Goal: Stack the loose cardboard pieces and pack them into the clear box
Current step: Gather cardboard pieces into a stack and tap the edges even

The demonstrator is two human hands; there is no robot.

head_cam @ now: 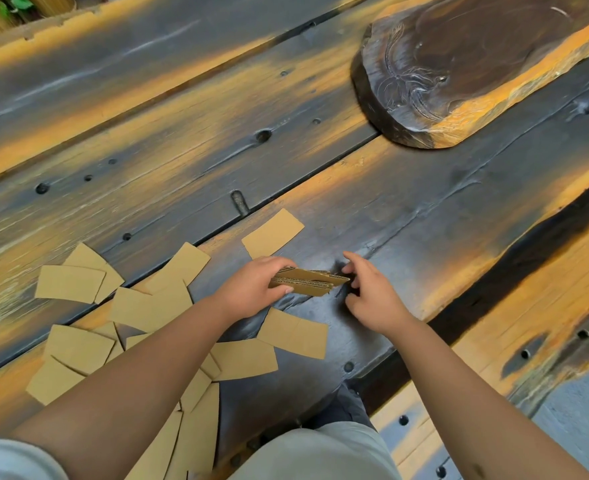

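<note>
My left hand (pixel 255 285) grips a small stack of brown cardboard pieces (pixel 312 280) just above the table, holding it from its left end. My right hand (pixel 369 293) is at the stack's right end, fingertips touching its edge, fingers spread. Several loose cardboard pieces (pixel 147 308) lie scattered on the table to the left and under my left arm. One piece (pixel 273 233) lies apart just beyond my left hand, and another (pixel 294 333) lies just below the stack. No clear box is in view.
The work surface is a dark, weathered plank table (pixel 442 216) with orange streaks and grooves. A thick carved wood slab (pixel 459 71) rests at the far right. The table's near edge (pixel 487 372) runs diagonally at the lower right.
</note>
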